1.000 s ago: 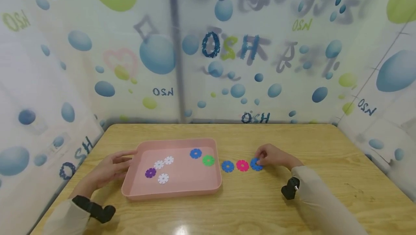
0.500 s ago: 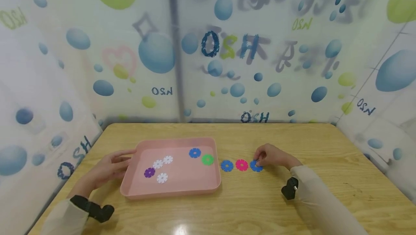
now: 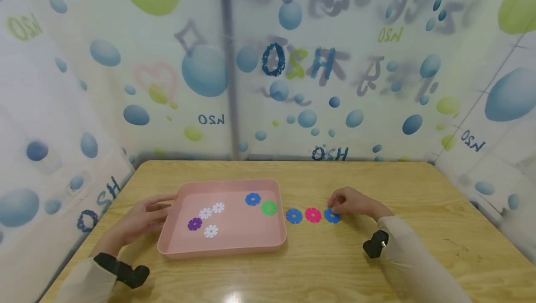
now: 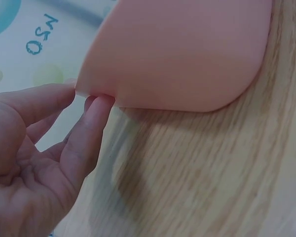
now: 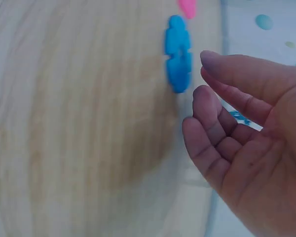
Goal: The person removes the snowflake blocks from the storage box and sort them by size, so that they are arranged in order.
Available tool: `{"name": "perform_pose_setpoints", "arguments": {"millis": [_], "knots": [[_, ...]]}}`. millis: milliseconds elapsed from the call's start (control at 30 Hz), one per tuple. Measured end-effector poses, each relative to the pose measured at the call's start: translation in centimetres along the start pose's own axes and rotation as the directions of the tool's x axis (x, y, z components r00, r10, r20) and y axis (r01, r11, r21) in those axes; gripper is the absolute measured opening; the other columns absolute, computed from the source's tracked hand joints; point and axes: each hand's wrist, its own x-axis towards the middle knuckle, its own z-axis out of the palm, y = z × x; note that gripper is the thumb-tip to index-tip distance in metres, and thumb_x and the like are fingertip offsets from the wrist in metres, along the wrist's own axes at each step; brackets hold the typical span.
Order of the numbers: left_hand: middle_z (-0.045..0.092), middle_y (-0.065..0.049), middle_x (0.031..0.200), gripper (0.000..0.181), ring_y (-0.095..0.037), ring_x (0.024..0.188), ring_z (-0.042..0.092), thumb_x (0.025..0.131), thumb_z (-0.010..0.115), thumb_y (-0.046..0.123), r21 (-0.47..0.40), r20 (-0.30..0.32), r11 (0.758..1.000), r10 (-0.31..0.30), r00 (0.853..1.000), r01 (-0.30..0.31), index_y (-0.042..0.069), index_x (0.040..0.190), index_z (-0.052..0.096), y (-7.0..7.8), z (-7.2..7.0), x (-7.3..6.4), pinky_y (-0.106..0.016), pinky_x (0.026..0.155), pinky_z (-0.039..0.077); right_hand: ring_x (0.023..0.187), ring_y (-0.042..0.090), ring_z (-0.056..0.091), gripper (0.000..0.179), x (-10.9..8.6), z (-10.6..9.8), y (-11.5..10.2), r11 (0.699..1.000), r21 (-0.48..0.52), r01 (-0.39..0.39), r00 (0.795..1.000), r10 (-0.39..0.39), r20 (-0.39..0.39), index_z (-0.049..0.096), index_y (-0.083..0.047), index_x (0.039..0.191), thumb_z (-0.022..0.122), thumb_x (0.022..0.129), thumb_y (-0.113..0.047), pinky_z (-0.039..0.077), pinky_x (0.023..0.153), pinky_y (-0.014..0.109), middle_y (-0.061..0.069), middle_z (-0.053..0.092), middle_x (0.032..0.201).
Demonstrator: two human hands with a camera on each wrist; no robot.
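A pink tray (image 3: 234,242) lies on the wooden table, left of the middle. My left hand (image 3: 140,219) grips it by the left side, one digit at the rim and a fingertip (image 4: 102,103) pressed to the outer wall. Right of the tray, three notched plastic discs lie in a row: a blue one (image 3: 294,216), a pink one (image 3: 312,215) and another blue one (image 3: 333,217). Close over this last disc is my right hand (image 3: 353,200), fingers loosely bent. In the right wrist view a gap shows between that blue disc (image 5: 178,57) and the fingertips.
Inside the tray are a green disc (image 3: 269,208), a blue disc (image 3: 253,199), a purple disc (image 3: 194,224) and three white discs, such as one nearest the front (image 3: 211,231). Behind the table (image 3: 318,265) rises a curtain (image 3: 268,107) with printed bubbles.
The rightmost blue disc has shifted slightly right and toward the person, and more of it shows beside the right fingertips. The left hand and tray stay in place; the head view sways slightly.
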Motion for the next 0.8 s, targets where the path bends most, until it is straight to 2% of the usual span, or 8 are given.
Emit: {"name": "perform_pose_setpoints", "arguments": {"millis": [200,367,467,633,800], "knots": [[0.031,-0.033,0.137,0.059,-0.027,0.106,0.056,0.093,0.056,0.021,-0.006,-0.003,1.0,-0.006,1.0,0.006,0.0,0.141,0.031,-0.1,0.1,0.0,-0.039,0.085,0.049,0.063,0.016,0.046,0.023,0.0,-0.4,-1.7,0.999,-0.001,0.038,0.999,-0.038,-0.024,0.06,0.004,0.104,0.06,0.088,-0.013,0.043,0.057,0.028,0.003,0.053,0.073],[0.032,-0.033,0.136,0.059,-0.028,0.107,0.056,0.093,0.056,0.023,0.0,-0.009,1.0,-0.008,1.0,0.008,0.0,0.141,0.03,-0.1,0.1,0.1,-0.039,0.085,0.05,0.067,0.019,0.051,0.026,0.8,0.2,-4.1,0.994,0.026,0.105,0.994,-0.105,0.01,0.058,0.004,0.108,0.058,0.091,-0.015,0.046,0.062,0.032,0.01,0.058,0.078],[0.033,-0.032,0.136,0.061,-0.029,0.107,0.056,0.092,0.057,0.025,0.009,-0.016,1.0,-0.012,1.0,0.012,0.001,0.141,0.03,-0.2,0.1,0.1,-0.038,0.085,0.05,0.066,0.021,0.052,0.026,1.7,1.0,-5.6,0.988,0.053,0.144,0.989,-0.146,0.032,0.058,0.005,0.107,0.057,0.091,-0.015,0.048,0.063,0.033,0.012,0.06,0.079],[0.033,-0.032,0.136,0.062,-0.029,0.108,0.055,0.091,0.057,0.026,0.022,-0.022,1.0,-0.02,1.0,0.021,0.001,0.141,0.03,-0.3,0.1,0.1,-0.038,0.085,0.05,0.065,0.019,0.052,0.022,3.6,2.6,-7.8,0.975,0.066,0.212,0.975,-0.215,0.049,0.058,0.005,0.106,0.057,0.09,-0.011,0.048,0.061,0.028,0.009,0.06,0.078],[0.033,-0.032,0.137,0.063,-0.029,0.108,0.055,0.091,0.057,0.027,0.021,-0.018,1.0,-0.013,1.0,0.014,0.0,0.141,0.029,-0.2,0.0,0.2,-0.038,0.085,0.049,0.073,0.018,0.056,0.022,5.7,4.2,-9.7,0.962,0.098,0.254,0.965,-0.259,0.048,0.059,0.004,0.107,0.058,0.09,-0.01,0.049,0.066,0.028,0.005,0.061,0.082]]}}
